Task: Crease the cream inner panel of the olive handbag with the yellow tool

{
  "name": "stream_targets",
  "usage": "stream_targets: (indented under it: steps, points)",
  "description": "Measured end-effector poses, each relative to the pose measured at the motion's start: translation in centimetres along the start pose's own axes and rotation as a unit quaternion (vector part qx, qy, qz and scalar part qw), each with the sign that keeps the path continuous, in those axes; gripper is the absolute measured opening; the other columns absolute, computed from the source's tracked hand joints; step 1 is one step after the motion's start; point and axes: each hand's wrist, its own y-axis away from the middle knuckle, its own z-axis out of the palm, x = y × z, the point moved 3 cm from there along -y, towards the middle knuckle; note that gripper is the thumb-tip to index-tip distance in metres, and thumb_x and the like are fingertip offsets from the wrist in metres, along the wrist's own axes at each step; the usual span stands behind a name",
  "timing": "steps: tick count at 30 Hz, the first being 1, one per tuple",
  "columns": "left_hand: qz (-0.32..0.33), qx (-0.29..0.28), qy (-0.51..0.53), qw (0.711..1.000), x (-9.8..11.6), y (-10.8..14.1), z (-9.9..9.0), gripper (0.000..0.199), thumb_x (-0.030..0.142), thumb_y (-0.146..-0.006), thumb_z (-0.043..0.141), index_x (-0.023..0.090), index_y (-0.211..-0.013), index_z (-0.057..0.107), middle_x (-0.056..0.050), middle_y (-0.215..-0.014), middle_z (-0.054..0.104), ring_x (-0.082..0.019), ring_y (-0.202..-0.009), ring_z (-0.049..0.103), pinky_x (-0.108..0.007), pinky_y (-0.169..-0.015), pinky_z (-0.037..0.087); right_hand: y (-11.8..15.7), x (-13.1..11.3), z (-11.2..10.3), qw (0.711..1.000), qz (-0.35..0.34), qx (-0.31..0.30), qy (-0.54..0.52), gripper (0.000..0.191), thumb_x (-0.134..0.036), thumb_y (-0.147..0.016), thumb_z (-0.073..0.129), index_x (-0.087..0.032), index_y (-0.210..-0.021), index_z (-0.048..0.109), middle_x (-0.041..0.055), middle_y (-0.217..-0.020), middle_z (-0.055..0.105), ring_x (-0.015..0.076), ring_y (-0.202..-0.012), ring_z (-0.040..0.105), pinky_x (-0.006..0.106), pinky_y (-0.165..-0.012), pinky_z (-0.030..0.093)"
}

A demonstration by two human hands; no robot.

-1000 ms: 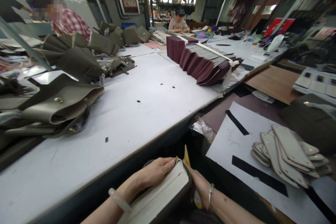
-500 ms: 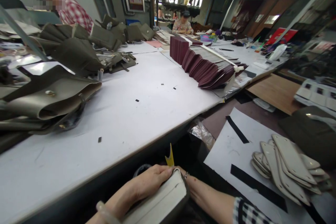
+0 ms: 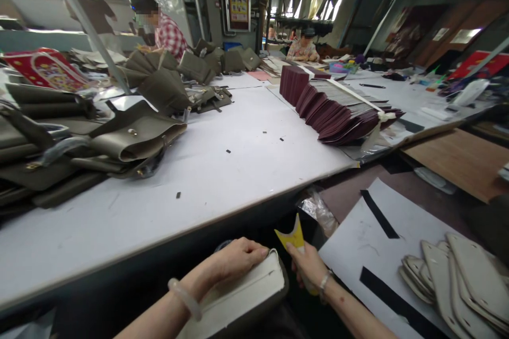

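My left hand (image 3: 235,258) lies along the far edge of a dark olive bag (image 3: 249,296) with a pale inner face, its fingers bent over the rim and thumb side toward me. The bag is held low in front of my body, and its lower part runs out of view. Just right of the bag, my right hand (image 3: 310,266) is closed round a flat yellow tool (image 3: 293,232) with a forked, curved-in end pointing up. The tool's lower end shows below the fist. Right hand and tool are apart from the bag.
A white table (image 3: 222,185) spans ahead, with olive bags (image 3: 131,137) piled left and a bound stack of maroon pieces (image 3: 330,106) farther back. Pale flaps (image 3: 457,280) lie on a lower surface at right. Co-workers (image 3: 170,32) sit across the table.
My right hand has come out from behind the bag to the right, bringing the yellow tool clear of it. My left hand stays on the bag. The view has turned left.
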Motion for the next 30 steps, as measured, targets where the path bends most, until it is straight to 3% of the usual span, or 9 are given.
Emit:
stream_targets:
  steps: [3, 5, 7, 10, 12, 16, 22, 26, 30]
  points:
    - [-0.016, 0.000, 0.020, 1.000, -0.3, 0.1, 0.2, 0.050, 0.058, -0.090, 0.045, 0.015, -0.074, 0.064, 0.002, -0.064, 0.048, -0.012, -0.061, 0.037, -0.025, -0.060, 0.034, 2.1, -1.2, -4.0, 0.993, 0.043, -0.109, 0.025, 0.066, -0.077, -0.083, 0.045, -0.013, -0.096, 0.058, 0.0011, -0.047, 0.057, 0.0174, -0.033, 0.054, 0.022, -0.029, 0.038]
    - [-0.019, 0.005, 0.033, 0.999, -0.4, 0.0, 0.2, 0.047, 0.058, -0.089, 0.048, 0.016, -0.085, 0.070, 0.000, -0.072, 0.056, -0.014, -0.066, 0.044, -0.025, -0.062, 0.036, 3.0, -2.7, -4.8, 0.950, 0.049, -0.282, 0.124, 0.067, -0.077, -0.083, 0.045, -0.014, -0.101, 0.060, 0.0037, -0.055, 0.064, 0.0180, -0.039, 0.059, 0.023, -0.034, 0.042]
    - [-0.016, 0.022, 0.057, 0.998, -0.6, -0.1, 0.2, 0.045, 0.056, -0.086, 0.054, 0.018, -0.105, 0.070, -0.003, -0.087, 0.063, -0.016, -0.075, 0.051, -0.025, -0.067, 0.040, 2.7, -4.5, -4.9, 0.907, -0.005, -0.329, 0.261, 0.065, -0.076, -0.076, 0.055, -0.016, -0.097, 0.063, 0.0030, -0.063, 0.066, 0.0161, -0.047, 0.061, 0.021, -0.040, 0.042]
    - [-0.034, 0.043, 0.098, 0.994, -1.2, -0.3, 0.1, 0.064, 0.054, -0.083, 0.061, 0.021, -0.137, 0.052, -0.003, -0.091, 0.064, -0.015, -0.072, 0.051, -0.025, -0.063, 0.039, 0.7, -7.6, -4.0, 0.888, -0.117, -0.231, 0.380, 0.057, -0.071, -0.070, 0.066, -0.016, -0.081, 0.064, 0.0007, -0.068, 0.064, 0.0123, -0.057, 0.056, 0.019, -0.047, 0.035]
    - [-0.057, 0.044, 0.114, 0.991, -1.4, -0.3, 0.2, 0.080, 0.052, -0.083, 0.062, 0.022, -0.150, 0.032, 0.000, -0.084, 0.062, -0.013, -0.065, 0.047, -0.024, -0.059, 0.037, -0.3, -9.5, -3.4, 0.873, -0.181, -0.154, 0.426, 0.054, -0.068, -0.081, 0.057, -0.016, -0.071, 0.062, 0.0008, -0.064, 0.061, 0.0118, -0.059, 0.051, 0.022, -0.051, 0.028]
    - [-0.064, 0.049, 0.124, 0.989, -1.4, -0.1, 0.0, 0.092, 0.045, -0.086, 0.061, 0.026, -0.156, 0.005, 0.003, -0.081, 0.061, -0.012, -0.066, 0.047, -0.024, -0.062, 0.039, -1.1, -12.6, -2.3, 0.792, -0.304, -0.059, 0.526, 0.061, -0.065, -0.092, 0.043, -0.015, -0.062, 0.059, 0.0073, -0.062, 0.063, 0.0169, -0.063, 0.054, 0.030, -0.058, 0.018]
    - [-0.019, 0.055, 0.061, 0.996, -0.6, 0.1, -0.4, 0.066, 0.044, -0.089, 0.057, 0.032, -0.150, 0.033, 0.000, -0.096, 0.067, -0.018, -0.081, 0.056, -0.029, -0.075, 0.045, -1.8, -14.2, -0.7, 0.674, -0.425, -0.100, 0.596, 0.061, -0.067, -0.091, 0.043, -0.016, -0.065, 0.063, 0.0096, -0.069, 0.070, 0.0186, -0.064, 0.061, 0.032, -0.057, 0.011]
    - [0.040, 0.029, 0.062, 0.997, 0.7, 0.3, -0.6, 0.048, 0.037, -0.093, 0.050, 0.035, -0.141, 0.049, 0.003, -0.114, 0.068, -0.020, -0.099, 0.059, -0.028, -0.090, 0.043, -2.1, -14.5, -0.2, 0.626, -0.459, -0.119, 0.619, 0.061, -0.064, -0.095, 0.039, -0.016, -0.068, 0.065, 0.0093, -0.068, 0.071, 0.0185, -0.063, 0.063, 0.031, -0.055, 0.011]
    - [0.027, 0.030, 0.038, 0.998, 1.1, 0.5, -0.7, 0.042, 0.039, -0.095, 0.047, 0.033, -0.136, 0.055, 0.004, -0.101, 0.070, -0.017, -0.085, 0.059, -0.025, -0.079, 0.043, -2.0, -14.8, 0.0, 0.594, -0.485, -0.120, 0.631, 0.061, -0.058, -0.099, 0.034, -0.016, -0.067, 0.066, 0.0086, -0.067, 0.070, 0.0185, -0.063, 0.065, 0.030, -0.053, 0.015]
